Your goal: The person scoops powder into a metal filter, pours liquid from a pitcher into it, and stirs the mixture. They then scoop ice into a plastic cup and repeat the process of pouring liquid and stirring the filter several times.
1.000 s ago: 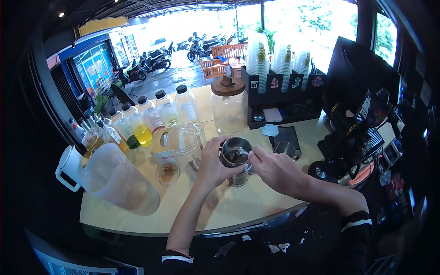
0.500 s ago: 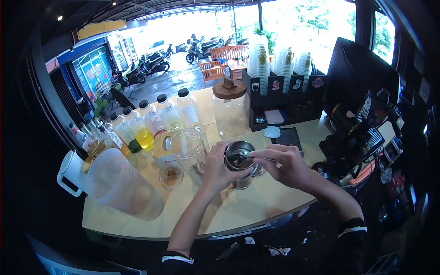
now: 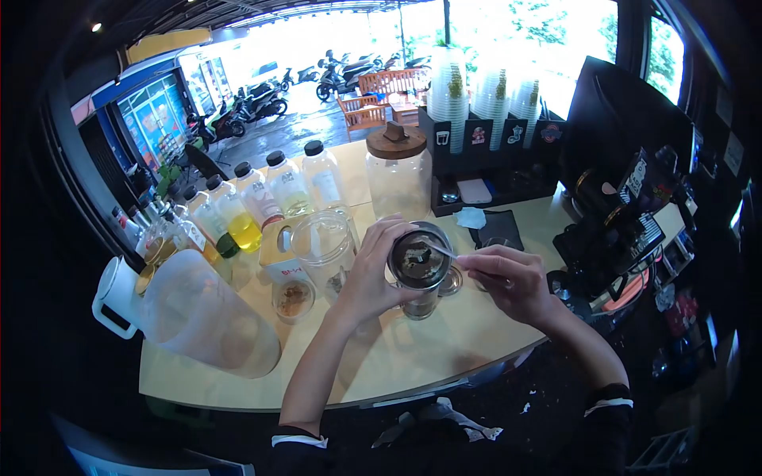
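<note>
My left hand (image 3: 371, 274) is wrapped round a round metal cup (image 3: 449, 274), which is tipped so that its mouth faces me. Some dark, wet-looking contents show inside. A slim metal spoon (image 3: 445, 252) is pinched in my right hand (image 3: 512, 278), its far end over the cup's mouth. Below the cup stands a small clear vessel (image 3: 421, 306), partly hidden by it. Left of my left hand are a large open clear jar (image 3: 317, 250) and a small tub (image 3: 294, 300) with brown powder in it.
A big white-handled pitcher (image 3: 210, 317) lies at the left. Behind stand several black-capped bottles (image 3: 258, 194) and a wooden-lidded glass jar (image 3: 398, 182). Stacked plastic cups (image 3: 448, 107) fill a black holder at the back. Dark machines (image 3: 607, 238) are on the right.
The cup has tipped towards me, so more of its inside shows. My right hand has drawn slightly right and down, pulling the spoon partly back from the cup.
</note>
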`<state>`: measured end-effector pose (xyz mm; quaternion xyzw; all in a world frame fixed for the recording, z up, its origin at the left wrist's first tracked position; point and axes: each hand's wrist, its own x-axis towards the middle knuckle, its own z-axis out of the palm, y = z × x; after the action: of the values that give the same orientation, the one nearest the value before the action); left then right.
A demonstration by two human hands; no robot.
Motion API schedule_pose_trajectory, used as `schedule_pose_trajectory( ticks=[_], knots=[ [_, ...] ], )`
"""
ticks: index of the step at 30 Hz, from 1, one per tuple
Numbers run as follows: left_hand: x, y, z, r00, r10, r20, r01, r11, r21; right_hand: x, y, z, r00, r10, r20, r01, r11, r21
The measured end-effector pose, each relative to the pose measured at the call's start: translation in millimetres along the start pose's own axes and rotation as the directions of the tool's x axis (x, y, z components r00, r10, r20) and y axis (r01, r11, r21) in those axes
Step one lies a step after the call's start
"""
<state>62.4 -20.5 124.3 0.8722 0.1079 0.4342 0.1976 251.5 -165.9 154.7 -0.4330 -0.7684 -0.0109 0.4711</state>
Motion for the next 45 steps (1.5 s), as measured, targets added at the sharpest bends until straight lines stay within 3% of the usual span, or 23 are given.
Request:
schedule_pose_trajectory(
  ticks=[8,13,17,19,21,23,25,29,32,34,39,41,45],
  knots=[
    [7.2,4.8,-8.5,0.998,-0.007,0.061,0.005,1.000,0.025,5.0,9.4,-7.4,0.999,-0.010,0.049,0.003,0.990,0.143],
    [14.7,8.9,-10.9,0.996,-0.015,0.092,0.010,0.999,0.053,15.4,19.8,-24.3,0.973,-0.036,0.228,-0.026,0.964,0.265],
    [17.2,15.8,-10.3,0.994,-0.028,0.103,0.015,0.992,0.125,27.2,35.1,-28.2,0.982,-0.061,0.177,0.000,0.945,0.327],
    [16.7,17.0,-10.9,0.995,-0.054,0.088,0.040,0.988,0.149,30.3,45.0,-30.4,0.968,-0.061,0.243,-0.040,0.919,0.392],
    [14.8,17.4,-12.7,0.995,-0.060,0.083,0.044,0.983,0.181,33.5,50.0,-32.1,0.946,0.023,0.325,-0.209,0.807,0.552],
    [12.8,20.2,-13.4,0.994,-0.085,0.075,0.069,0.977,0.203,34.2,61.3,-26.1,0.944,0.006,0.331,-0.209,0.785,0.583],
    [12.5,21.9,-13.0,0.992,-0.105,0.069,0.088,0.972,0.217,37.5,59.0,-21.2,0.942,0.094,0.323,-0.294,0.697,0.654],
    [12.8,23.5,-15.5,0.993,-0.102,0.055,0.085,0.964,0.253,46.9,68.7,-22.5,0.920,0.003,0.393,-0.280,0.707,0.650],
    [13.8,25.6,-14.5,0.993,-0.100,0.068,0.077,0.954,0.289,50.5,67.0,-21.6,0.931,0.085,0.356,-0.314,0.686,0.657],
    [13.9,25.1,-13.4,0.992,-0.096,0.077,0.069,0.952,0.299,53.9,71.3,-21.2,0.908,0.057,0.414,-0.333,0.698,0.634],
    [14.2,25.9,-10.9,0.993,-0.066,0.094,0.031,0.941,0.337,57.1,70.6,-26.3,0.930,0.058,0.362,-0.285,0.736,0.615],
    [15.2,25.8,-10.0,0.992,-0.067,0.104,0.027,0.939,0.343,57.8,66.0,-29.0,0.898,0.035,0.439,-0.294,0.790,0.538],
    [18.0,29.3,-10.5,0.991,-0.065,0.118,0.019,0.935,0.354,62.4,62.7,-39.0,0.928,0.010,0.373,-0.229,0.805,0.548]
  ],
)
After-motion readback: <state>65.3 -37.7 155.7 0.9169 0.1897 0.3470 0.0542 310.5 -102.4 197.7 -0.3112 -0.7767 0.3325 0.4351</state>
